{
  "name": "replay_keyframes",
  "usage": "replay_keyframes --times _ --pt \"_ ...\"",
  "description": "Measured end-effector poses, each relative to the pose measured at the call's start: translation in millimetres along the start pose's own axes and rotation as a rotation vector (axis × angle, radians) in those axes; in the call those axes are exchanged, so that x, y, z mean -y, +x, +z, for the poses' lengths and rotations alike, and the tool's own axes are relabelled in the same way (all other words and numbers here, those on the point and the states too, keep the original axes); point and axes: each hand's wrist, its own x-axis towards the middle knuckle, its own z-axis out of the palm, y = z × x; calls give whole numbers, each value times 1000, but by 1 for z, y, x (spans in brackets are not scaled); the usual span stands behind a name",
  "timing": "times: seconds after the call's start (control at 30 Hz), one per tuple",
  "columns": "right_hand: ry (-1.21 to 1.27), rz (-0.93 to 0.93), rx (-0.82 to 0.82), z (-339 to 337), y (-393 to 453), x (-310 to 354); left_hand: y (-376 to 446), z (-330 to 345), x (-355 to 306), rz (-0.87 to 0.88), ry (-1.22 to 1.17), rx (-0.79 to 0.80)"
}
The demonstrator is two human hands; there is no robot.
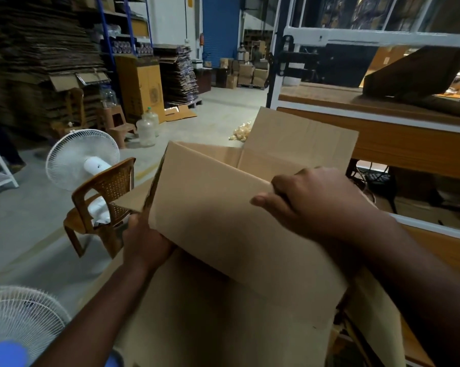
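A large brown cardboard box [223, 207] fills the middle of the view, tilted, with its far flap [300, 139] standing up. My left hand [144, 242] grips the box's lower left corner, fingers curled around the edge. My right hand [311, 200] holds the box's upper right edge, thumb on the near face and fingers curled over the rim. More flat cardboard [218, 313] lies underneath the box. The inside of the box is hidden.
A brown plastic chair [101, 205] with a white fan [80, 157] behind it stands to the left. Another fan [19, 316] is at bottom left. A wooden shelf rack [382, 120] is on the right. Stacked flat cartons [38, 49] and plastic jars [146, 131] line the back.
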Motion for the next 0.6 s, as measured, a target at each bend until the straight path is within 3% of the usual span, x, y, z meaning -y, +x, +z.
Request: replay_keyframes --times 0.1,0.17,0.3,0.37,0.4,0.5,0.6 --pt "18 34 0 17 -6 -4 11 -1 30 -80 5 156" --pt "43 47 3 22 -4 -6 15 1 39 -110 -38 162" --pt "259 109 39 11 -6 -7 6 -2 15 -199 -244 53" --pt "581 300 95 3 -12 -23 7 -17 10 -233 -406 -35" --pt "661 385 117 0 -16 -35 6 -28 12 -166 -465 -89" --pt "463 559 216 -1 -34 -69 11 -67 22 4 -403 -285" --pt "350 718 277 16 -43 -101 35 -98 -4 -76 -526 -445"
